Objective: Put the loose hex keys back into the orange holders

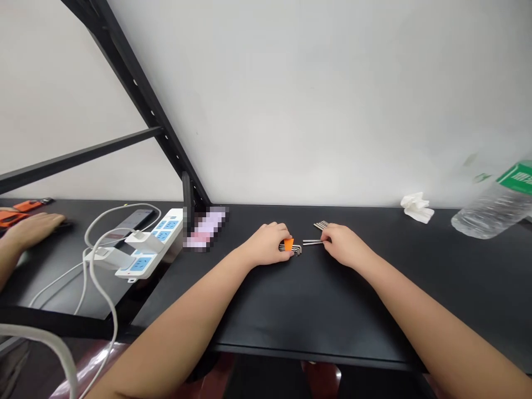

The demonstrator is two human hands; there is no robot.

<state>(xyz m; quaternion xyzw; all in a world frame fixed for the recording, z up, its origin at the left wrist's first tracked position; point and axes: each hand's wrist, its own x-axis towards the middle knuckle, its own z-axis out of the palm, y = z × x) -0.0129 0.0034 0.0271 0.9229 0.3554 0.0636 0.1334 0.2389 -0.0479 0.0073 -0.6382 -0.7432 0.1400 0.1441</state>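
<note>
My left hand point(268, 244) is closed around an orange hex key holder point(288, 244) on the black table. Bent ends of several L-shaped hex keys point(297, 250) stick out of it toward the right. A short gap away, my right hand point(343, 244) pinches slim metal rods point(311, 242) whose free ends point left at the holder. Their other ends are hidden by the fingers, so I cannot tell whether they are bent. Just beyond the right fingertips, several metal rods point(321, 224) lie side by side on the table.
A crumpled tissue point(417, 207) and a plastic bottle with a green label point(494, 199) are at the right. Left stand a power strip point(152, 244) with white cables, a phone point(135, 221) and a black metal frame point(145, 105). Another person's hand point(35, 228) is beside orange tools point(25, 206).
</note>
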